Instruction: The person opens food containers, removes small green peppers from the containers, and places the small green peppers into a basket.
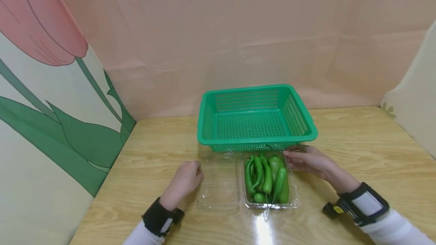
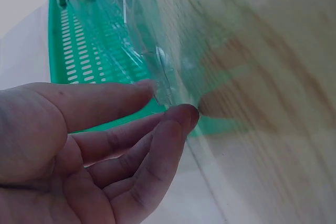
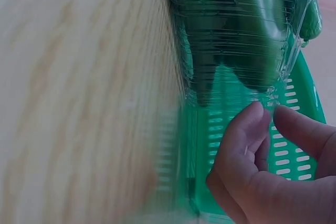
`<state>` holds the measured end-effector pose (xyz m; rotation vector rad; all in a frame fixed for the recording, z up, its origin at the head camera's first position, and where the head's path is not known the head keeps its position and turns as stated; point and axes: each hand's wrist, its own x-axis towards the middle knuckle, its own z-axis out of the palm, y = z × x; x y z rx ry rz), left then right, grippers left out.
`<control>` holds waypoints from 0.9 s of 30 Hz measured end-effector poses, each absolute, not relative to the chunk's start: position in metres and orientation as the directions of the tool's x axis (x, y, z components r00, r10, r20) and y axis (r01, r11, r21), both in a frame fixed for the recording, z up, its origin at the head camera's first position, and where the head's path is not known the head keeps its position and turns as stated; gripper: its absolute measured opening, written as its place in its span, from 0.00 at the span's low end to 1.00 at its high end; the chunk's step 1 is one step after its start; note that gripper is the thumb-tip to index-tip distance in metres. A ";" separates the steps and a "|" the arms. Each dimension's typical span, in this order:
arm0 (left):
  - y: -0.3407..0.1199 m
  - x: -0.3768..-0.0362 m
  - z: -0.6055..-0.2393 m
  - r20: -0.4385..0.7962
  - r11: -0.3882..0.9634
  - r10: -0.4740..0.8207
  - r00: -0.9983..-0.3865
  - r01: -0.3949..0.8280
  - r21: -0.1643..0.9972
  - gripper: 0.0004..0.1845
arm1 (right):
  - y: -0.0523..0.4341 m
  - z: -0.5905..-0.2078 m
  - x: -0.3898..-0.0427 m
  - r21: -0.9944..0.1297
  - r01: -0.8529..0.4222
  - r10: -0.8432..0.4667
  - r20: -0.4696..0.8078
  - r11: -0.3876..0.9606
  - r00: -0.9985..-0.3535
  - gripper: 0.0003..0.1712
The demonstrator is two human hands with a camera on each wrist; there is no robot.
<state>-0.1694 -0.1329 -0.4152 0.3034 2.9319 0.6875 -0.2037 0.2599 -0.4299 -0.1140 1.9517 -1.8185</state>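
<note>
Peppers point(image 1: 267, 179), green and glossy, fill the right half of a clear plastic clamshell box point(image 1: 293, 199) that lies opened flat on the wooden table point(image 1: 368, 154), just in front of a green slotted basket point(image 1: 257, 118). The box's lid point(image 1: 218, 184) is folded out to the left and lies on the table beside the filled half.

The left hand point(image 1: 184, 182) rests at the lid's far left corner. In the left wrist view its fingers point(image 2: 173, 129) are only gently bent, and thumb and forefinger tips close on the thin edge of the clear plastic, with the basket's green wall visible behind it.

The right hand point(image 1: 308, 160) sits at the far right corner of the filled half, close under the basket's front rim. The right wrist view shows its fingers point(image 3: 247, 129) curled, with thumb and forefinger tips meeting at the corner rim of the clear box, the peppers pressed against the ribbed wall just beyond them.

Both wrists wear black straps, and white sleeves show below them. The basket holds nothing that can be seen. Behind the table stands a pale pink backdrop, and a panel with a painted tulip point(image 1: 44, 22) closes off the left side.
</note>
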 end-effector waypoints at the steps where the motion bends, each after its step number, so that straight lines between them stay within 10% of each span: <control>1: -0.133 -0.169 -0.415 -0.059 0.877 0.219 -0.974 0.171 0.449 0.02 | 0.260 -0.430 -0.204 -0.961 0.243 -0.366 -0.274 0.128 -0.889 0.32; 8: -0.126 -0.158 -0.409 0.180 0.846 0.348 -0.920 0.391 0.362 0.07 | 0.259 -0.423 -0.197 -0.932 0.087 -0.329 -0.210 0.352 -0.921 0.36; 27: -0.094 -0.140 -0.407 0.407 0.322 0.839 -0.362 0.932 0.166 0.13 | 0.254 -0.398 -0.159 -0.636 -0.258 -0.200 0.163 0.727 -0.966 0.15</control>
